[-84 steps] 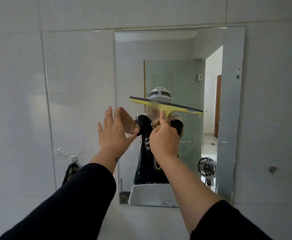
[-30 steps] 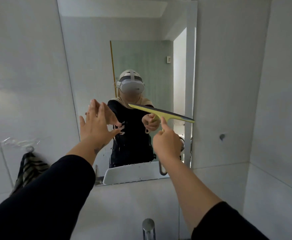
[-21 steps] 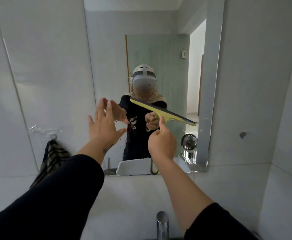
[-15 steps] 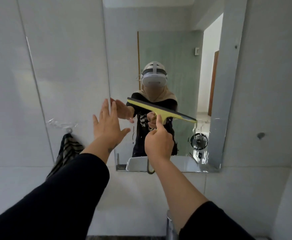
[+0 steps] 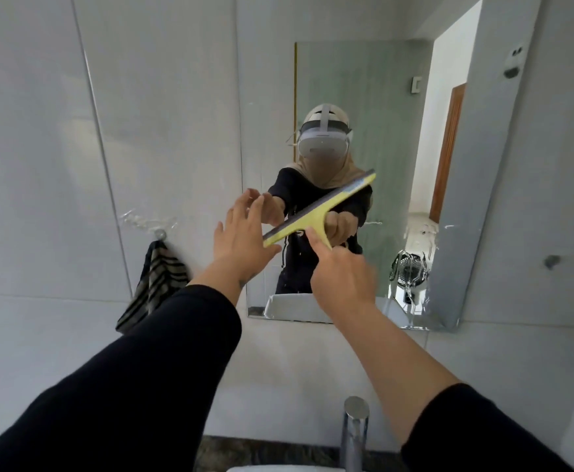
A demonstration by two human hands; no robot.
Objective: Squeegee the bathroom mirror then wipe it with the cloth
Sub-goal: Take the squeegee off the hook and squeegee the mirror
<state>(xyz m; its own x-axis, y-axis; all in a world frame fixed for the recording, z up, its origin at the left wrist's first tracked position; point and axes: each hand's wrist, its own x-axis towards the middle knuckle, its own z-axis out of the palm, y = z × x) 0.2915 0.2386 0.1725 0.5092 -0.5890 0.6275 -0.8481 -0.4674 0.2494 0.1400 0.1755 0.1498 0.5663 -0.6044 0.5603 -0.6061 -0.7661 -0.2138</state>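
Observation:
The frameless mirror [image 5: 374,97] hangs on the grey tiled wall ahead. My right hand [image 5: 342,277] grips the handle of a yellow squeegee [image 5: 316,212], index finger along the handle. Its blade is tilted, right end up, lying against the lower middle of the glass. My left hand [image 5: 241,240] is open with fingers spread, raised at the mirror's left edge, its thumb close to the blade's lower left end. A striped dark cloth [image 5: 152,287] hangs from a wall hook left of the mirror.
A chrome tap [image 5: 355,434] rises at the bottom, with the white basin rim just below it. The mirror reflects a person in a headset, a small fan and a doorway. A small dark mark [image 5: 551,261] sits on the wall to the right.
The squeegee blade has swung from right end down to right end up and sits lower on the glass. My view has shifted down and left. My left hand stays open.

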